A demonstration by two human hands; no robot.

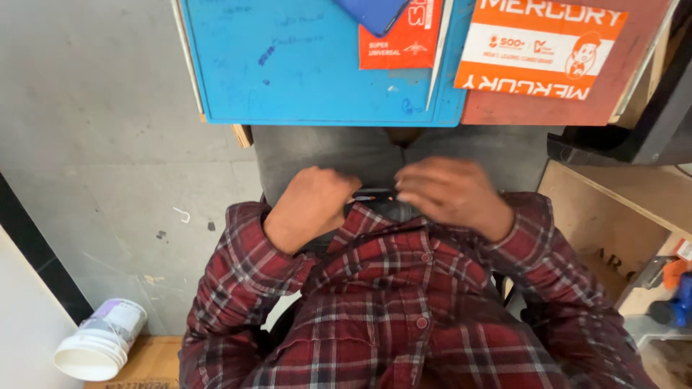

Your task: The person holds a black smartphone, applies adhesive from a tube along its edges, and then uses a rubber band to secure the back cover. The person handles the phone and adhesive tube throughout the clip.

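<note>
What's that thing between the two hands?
In the head view, a small dark object with a red mark lies between the left hand and right hand, over the lap.

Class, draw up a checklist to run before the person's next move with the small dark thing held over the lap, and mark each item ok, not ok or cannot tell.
1. Left hand on the small dark object: ok.
2. Right hand on its other end: ok.
3. Firm grip: cannot tell, fingers hide it.
4. What the object is: cannot tell.
5. Bare space on blue mat: ok.
</note>
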